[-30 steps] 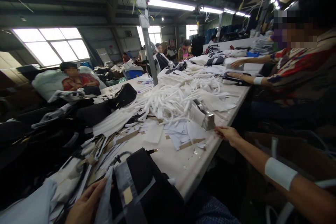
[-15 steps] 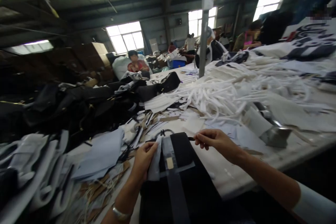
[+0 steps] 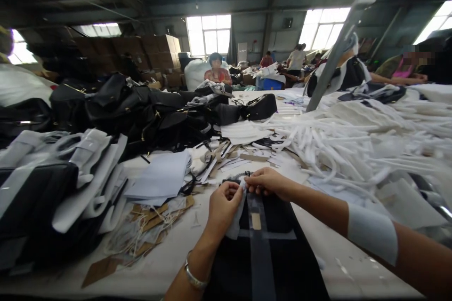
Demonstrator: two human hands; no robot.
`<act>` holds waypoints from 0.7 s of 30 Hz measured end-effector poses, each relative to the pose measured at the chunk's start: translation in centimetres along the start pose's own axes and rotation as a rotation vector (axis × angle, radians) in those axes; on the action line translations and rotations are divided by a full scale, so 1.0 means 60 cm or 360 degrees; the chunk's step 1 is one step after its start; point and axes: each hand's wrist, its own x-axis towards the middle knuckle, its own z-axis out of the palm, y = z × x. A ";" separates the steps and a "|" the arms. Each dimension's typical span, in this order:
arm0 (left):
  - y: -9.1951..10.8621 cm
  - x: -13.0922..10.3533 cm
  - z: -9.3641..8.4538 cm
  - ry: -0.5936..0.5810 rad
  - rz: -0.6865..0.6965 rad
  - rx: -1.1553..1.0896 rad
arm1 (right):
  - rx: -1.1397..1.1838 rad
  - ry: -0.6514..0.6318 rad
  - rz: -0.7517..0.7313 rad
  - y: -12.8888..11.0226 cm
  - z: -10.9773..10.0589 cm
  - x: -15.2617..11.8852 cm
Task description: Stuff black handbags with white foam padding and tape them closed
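A black bag (image 3: 282, 263) lies in front of me, with a translucent strip running down its middle and a small beige patch on the strip. At its upper left edge, my left hand (image 3: 226, 204) pinches a thin white wrapping sheet (image 3: 233, 228) that hangs along the bag's side. My right hand (image 3: 268, 182) reaches across the top of the bag, fingers closed in a pinch right beside the left fingertips. What sits between the right fingers is mostly covered by them. Just behind the hands, a dark ring-shaped piece shows at the bag's top.
Light blue-white sheets (image 3: 160, 176) lie to the left, near brown cards with white strings (image 3: 151, 225). Black bags (image 3: 141, 108) are heaped farther back. White padded strips (image 3: 325, 141) cover the right side. A metal post (image 3: 330, 68) rises from the table; people work beyond.
My right hand has moved left from beside the bag, where it held a thin dark strap, to meet my left hand. The view has turned right to left and levelled.
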 end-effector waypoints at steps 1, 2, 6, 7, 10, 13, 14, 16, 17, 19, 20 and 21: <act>0.000 -0.001 0.000 0.0010 -0.0002 0.0003 | -0.0037 -0.0004 0.0020 -0.002 0.000 0.002; 0.001 -0.003 0.000 0.0018 0.0000 0.0007 | -0.0068 -0.0007 0.0036 -0.004 -0.001 0.003; 0.007 -0.008 0.000 0.0025 0.0050 0.0039 | -0.0133 -0.0018 0.0082 -0.007 -0.001 0.005; 0.009 -0.009 0.000 0.0017 0.0064 0.0051 | -0.0135 -0.0023 0.0087 -0.007 -0.001 0.005; 0.014 -0.009 -0.001 0.0012 0.0077 0.0085 | -0.0127 -0.0034 0.0087 -0.006 -0.001 0.003; 0.015 -0.007 -0.005 0.0030 0.0061 0.0081 | -0.0097 -0.0039 0.0097 -0.004 -0.002 -0.001; 0.014 -0.006 -0.007 0.0027 0.0055 0.0069 | -0.0080 -0.0043 0.0105 -0.004 -0.003 -0.003; 0.011 -0.004 -0.009 -0.0001 0.0041 0.0030 | -0.0029 -0.0069 0.0125 -0.003 -0.005 -0.008; 0.010 -0.002 -0.010 -0.0022 0.0034 0.0002 | 0.0002 -0.0090 0.0136 -0.003 -0.006 -0.011; 0.008 0.002 -0.010 -0.0069 0.0008 -0.0063 | 0.0072 -0.0143 0.0162 -0.002 -0.009 -0.019; 0.009 0.004 -0.011 -0.0089 -0.0013 -0.0097 | 0.0112 -0.0171 0.0179 -0.002 -0.010 -0.023; 0.010 0.006 -0.012 -0.0108 -0.0039 -0.0131 | 0.0154 -0.0195 0.0196 -0.002 -0.010 -0.028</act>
